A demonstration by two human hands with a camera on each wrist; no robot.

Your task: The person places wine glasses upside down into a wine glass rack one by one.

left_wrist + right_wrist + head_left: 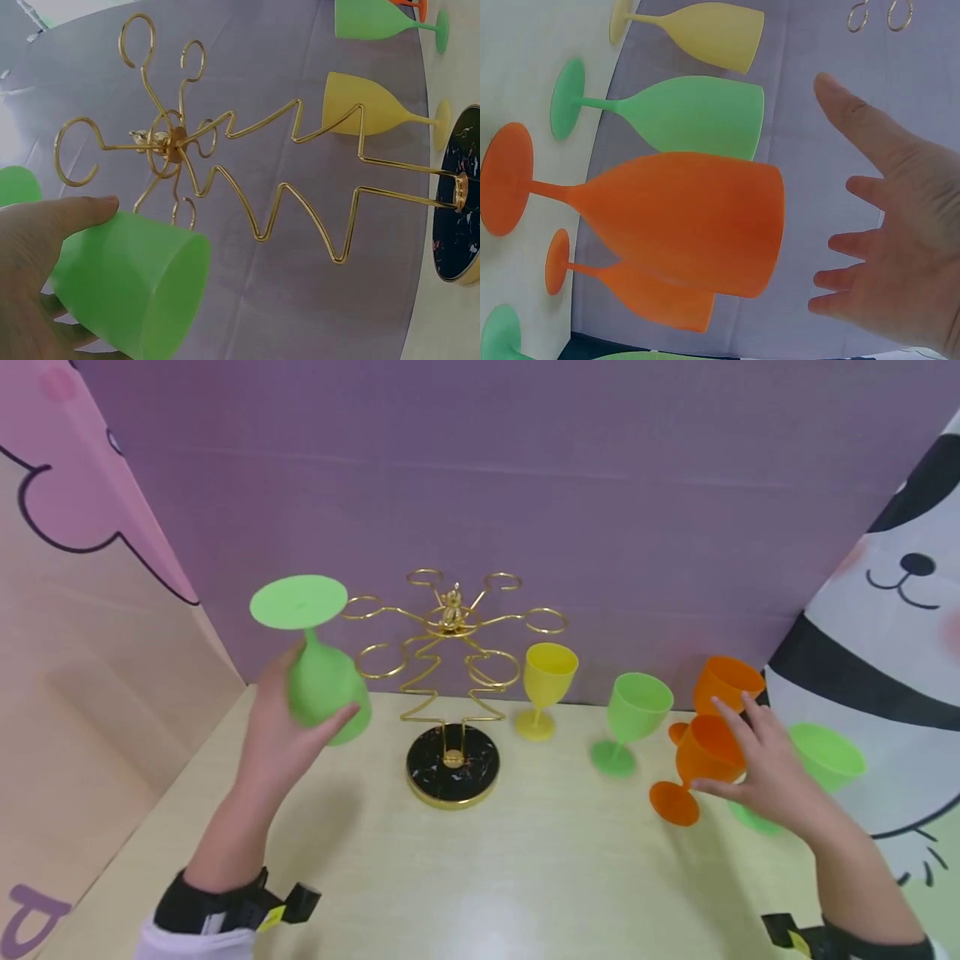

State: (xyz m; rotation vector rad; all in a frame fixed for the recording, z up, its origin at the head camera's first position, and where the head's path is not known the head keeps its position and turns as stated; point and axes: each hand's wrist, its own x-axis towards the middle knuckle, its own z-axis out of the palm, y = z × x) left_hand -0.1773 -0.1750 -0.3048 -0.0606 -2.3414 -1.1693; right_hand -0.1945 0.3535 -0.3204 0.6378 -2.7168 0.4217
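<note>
your left hand (pixel 281 718) holds a green cup (pixel 326 685) upside down and slightly tilted, foot uppermost, fingers and thumb wrapped round its bowl; it is above the worktop (pixel 525 877), just left of the gold rack (pixel 452 628). to handle it well, grip the bowl only, leave the stem free, straighten the tilt and pass the wire rings gently, since they look thin enough to catch or sway. your right hand (pixel 772 760) has its fingers spread wide with nothing in them, beside the front orange cup (pixel 705 752); curl them evenly round its bowl, as it probably tips easily. mind the back orange cup (pixel 723 681), close behind it, and the right-hand green cup (pixel 828 756), partly hidden by your hand: both crowd that reach. a middle green cup (pixel 639 706) and a yellow cup (pixel 550 672) stand between the orange cups and the rack.
</note>
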